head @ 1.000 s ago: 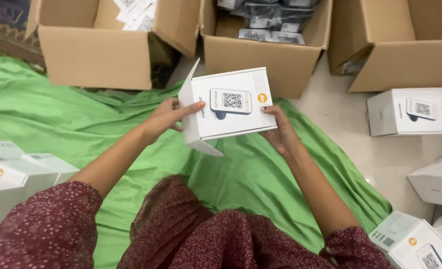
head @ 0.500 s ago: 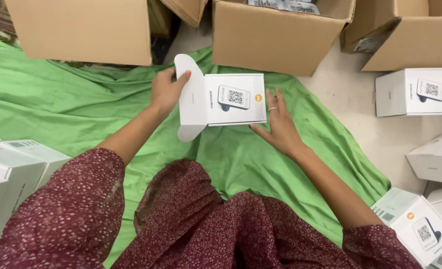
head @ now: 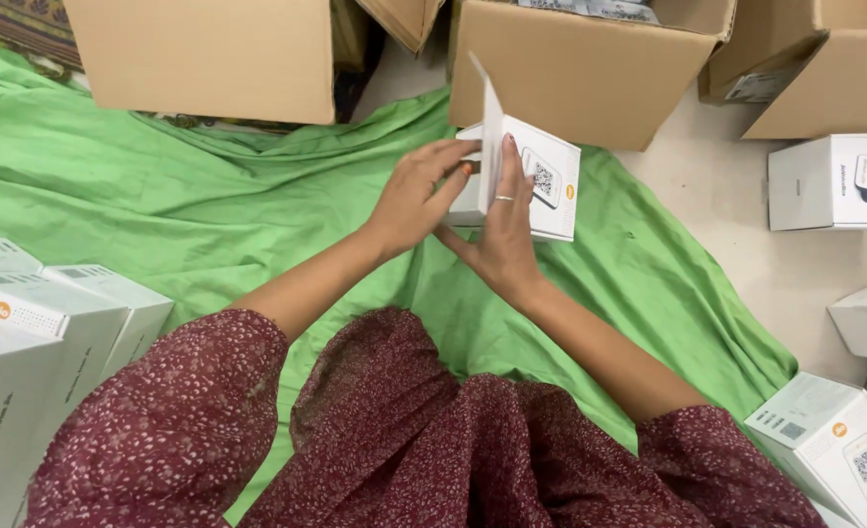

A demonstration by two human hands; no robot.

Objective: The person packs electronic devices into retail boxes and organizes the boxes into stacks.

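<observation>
Left hand [head: 416, 196] grips the near-left side of a small white cardboard box with a device picture on its top face [head: 543, 181]; fingers curl onto the box's open end, thumb beneath. Right hand [head: 505, 230] lies flat against the box's raised white flap [head: 490, 137], fingers straight and pointing away from the body, a ring on one finger, pressing the flap upright between palm and box body. Both hands therefore hold the same box.

The box sits just above the green cloth [head: 208, 215] spread over the floor, near the cloth's far edge, tilted so its printed face looks up and right.

Directly beyond it, touching or nearly touching the cloth's far edge, stands an open brown corrugated carton [head: 570, 78]. A second brown carton [head: 208, 54] sits at the cloth's far-left edge; a third [head: 824, 68] at the far right, off the cloth on pale floor.

More white boxes of the same kind: one [head: 834, 181] on the floor right of the cloth, one [head: 834, 440] at the cloth's near-right corner, a stack [head: 32, 332] at the near-left edge.

Person wears maroon speckled fabric [head: 404, 440].
</observation>
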